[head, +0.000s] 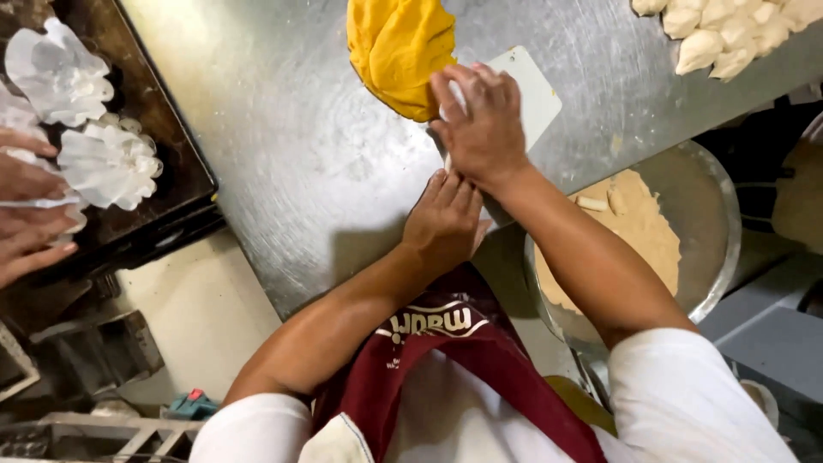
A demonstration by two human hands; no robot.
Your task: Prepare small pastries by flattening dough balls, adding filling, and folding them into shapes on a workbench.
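Observation:
A large lump of yellow-orange dough [399, 51] lies on the steel table [291, 154]. My right hand [480, 124] is closed over a white plastic scraper [536, 90], pressing it down at the dough's near edge. My left hand [444, 219] rests at the table's front edge just below my right wrist, fingers together and curled over something I cannot make out.
A dark baking tray [176, 146] at the left holds white paper cups [107, 163]; another person's hands [26, 214] reach onto it. Pale dough pieces [729, 34] are heaped at the top right. A round metal bowl [711, 214] with tan dough sits below the table edge.

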